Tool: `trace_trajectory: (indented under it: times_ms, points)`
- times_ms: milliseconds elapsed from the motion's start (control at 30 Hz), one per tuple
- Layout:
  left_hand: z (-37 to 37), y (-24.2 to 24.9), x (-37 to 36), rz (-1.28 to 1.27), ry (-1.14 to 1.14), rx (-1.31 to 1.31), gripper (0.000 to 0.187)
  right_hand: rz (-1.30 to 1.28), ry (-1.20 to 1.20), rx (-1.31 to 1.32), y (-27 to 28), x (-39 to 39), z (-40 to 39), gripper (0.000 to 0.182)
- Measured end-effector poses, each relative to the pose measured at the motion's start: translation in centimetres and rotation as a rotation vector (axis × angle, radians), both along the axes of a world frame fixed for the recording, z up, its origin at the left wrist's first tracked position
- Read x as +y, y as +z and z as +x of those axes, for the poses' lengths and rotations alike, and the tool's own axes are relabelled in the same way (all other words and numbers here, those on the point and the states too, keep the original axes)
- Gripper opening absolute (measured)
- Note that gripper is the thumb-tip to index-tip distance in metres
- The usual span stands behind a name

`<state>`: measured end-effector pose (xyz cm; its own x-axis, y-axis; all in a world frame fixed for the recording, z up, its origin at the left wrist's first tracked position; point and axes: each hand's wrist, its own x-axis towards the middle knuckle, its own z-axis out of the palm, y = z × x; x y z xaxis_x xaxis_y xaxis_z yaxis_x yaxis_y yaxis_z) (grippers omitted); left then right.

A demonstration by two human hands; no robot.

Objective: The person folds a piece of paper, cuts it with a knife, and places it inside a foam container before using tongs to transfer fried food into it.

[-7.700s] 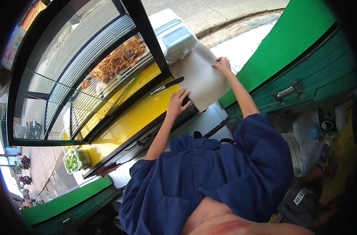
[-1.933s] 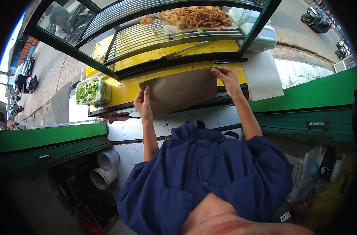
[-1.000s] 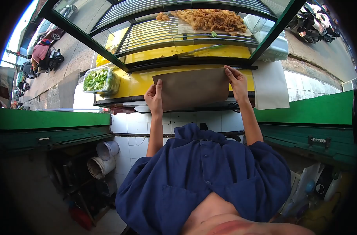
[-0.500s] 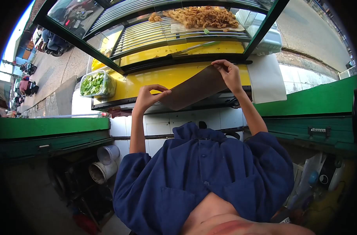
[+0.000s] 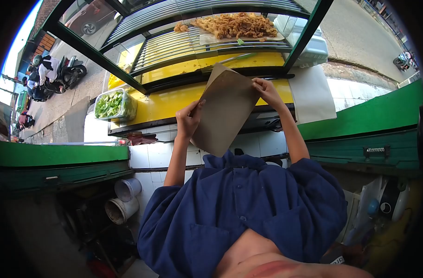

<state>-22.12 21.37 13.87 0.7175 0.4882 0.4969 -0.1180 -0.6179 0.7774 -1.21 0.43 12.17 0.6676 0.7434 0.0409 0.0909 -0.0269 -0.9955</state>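
A sheet of brown wrapping paper (image 5: 226,109) is held up over the front edge of the yellow counter (image 5: 160,105), its face tilted toward me and one corner pointing down near my chest. My left hand (image 5: 189,119) pinches its left edge between thumb and fingers. On the opposite edge, higher up, my right hand (image 5: 268,92) grips the paper, fingers closed on it. The paper hides part of the counter and the black rail behind it.
Fried pieces (image 5: 239,26) lie on a rack inside the green-framed glass case (image 5: 174,78). A clear tub of chopped greens (image 5: 113,104) stands at left. At right are pale paper sheets (image 5: 312,95) and white foam boxes (image 5: 309,48). Green ledges (image 5: 58,155) flank me.
The brown paper has turned from a low slant to nearly facing me, standing taller. My left hand has shifted right and slightly down; my right hand has moved slightly down.
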Motion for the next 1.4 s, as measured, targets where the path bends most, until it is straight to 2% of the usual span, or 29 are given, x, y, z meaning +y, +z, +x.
trace_trajectory:
  times_ms: [67, 167, 200, 333, 433, 467, 667, 767, 967, 1067, 1167, 1267, 1367, 1400]
  points:
    - [-0.1, -0.7, 0.2, -0.055, 0.065, -0.01, 0.013, 0.01, -0.108, 0.04, -3.9, -0.1, 0.1, 0.036]
    - [-0.3, -1.6, -0.1, -0.112, 0.126, 0.003, 0.016, 0.274, -0.22, 0.481, -3.4, 1.2, -2.1, 0.037]
    - [-0.4, -1.9, -0.5, -0.126, 0.14, 0.015, 0.018, 0.319, -0.275, 0.491, -3.4, 1.5, -2.5, 0.033]
    - [-0.5, -3.1, -2.5, -0.288, 0.184, 0.079, 0.026, 0.334, -0.53, 0.383, -4.3, 3.3, -2.4, 0.03]
    - [-0.1, -3.4, -3.9, -0.39, 0.22, 0.028, 0.027, 0.352, -0.693, -0.006, -3.7, 4.9, -2.5, 0.032]
    - [-0.1, -3.3, -3.9, -0.371, 0.191, 0.009, 0.027, 0.393, -0.705, -0.025, -4.5, 5.5, -2.1, 0.035]
    - [-0.3, -4.2, -3.5, -0.386, 0.184, -0.011, 0.026, 0.232, -0.612, -0.037, -3.0, 5.2, -2.1, 0.041]
    - [-0.3, -4.0, -4.5, -0.409, 0.198, -0.013, 0.026, 0.282, -0.684, -0.089, -3.5, 5.6, -1.6, 0.042]
    - [0.1, -5.3, -3.7, -0.382, 0.244, -0.08, 0.023, 0.371, -0.567, 0.146, -3.2, 6.1, -1.9, 0.035]
    - [0.0, -5.1, -3.8, -0.378, 0.247, -0.089, 0.027, 0.361, -0.578, -0.009, -3.6, 5.9, -1.6, 0.03]
    - [0.2, -4.3, -2.6, -0.404, 0.22, 0.239, 0.027, 0.273, -0.664, -0.09, -2.0, 5.3, -1.9, 0.026]
    - [2.0, -2.1, -1.4, -0.214, 0.295, -0.074, 0.034, 0.279, -0.632, -0.186, -2.0, 5.1, -1.4, 0.023]
    - [3.8, 1.7, 0.4, 0.141, 0.284, -0.018, 0.039, 0.254, -0.543, -0.243, -1.1, 5.4, -2.5, 0.024]
    - [4.7, 2.8, 0.4, 0.176, 0.232, 0.001, 0.037, 0.25, -0.509, -0.244, -1.0, 5.8, -3.0, 0.021]
